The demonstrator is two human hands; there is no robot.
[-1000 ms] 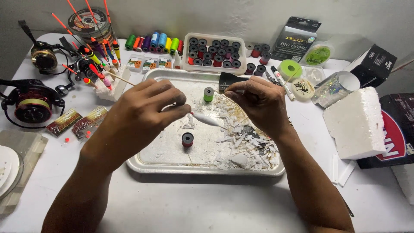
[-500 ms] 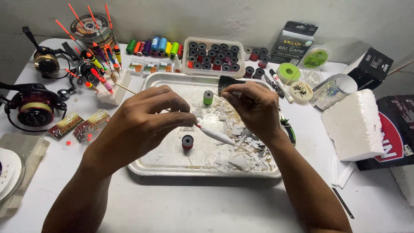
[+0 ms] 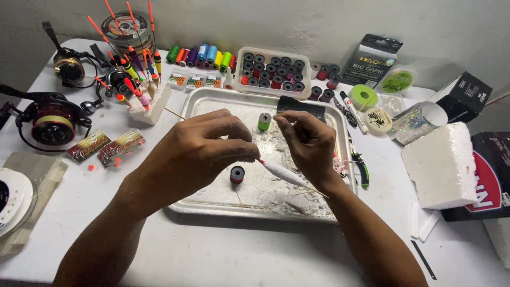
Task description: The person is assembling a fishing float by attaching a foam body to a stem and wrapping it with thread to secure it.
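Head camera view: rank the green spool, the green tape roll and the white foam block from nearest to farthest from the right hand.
Measured from the right hand:
1. Green spool, on the tray just left of the fingertips.
2. Green tape roll, on the table beyond the tray, up and to the right.
3. White foam block, far right, off the tray.

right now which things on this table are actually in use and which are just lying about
In use:
- left hand pinching the white float body
- right hand, fingers pinched above the float
- metal tray of white shavings under both hands

Lying about:
- green thread spool and red spool on the tray
- fishing reels
- finished floats stuck in foam
- white foam block
- box of spools
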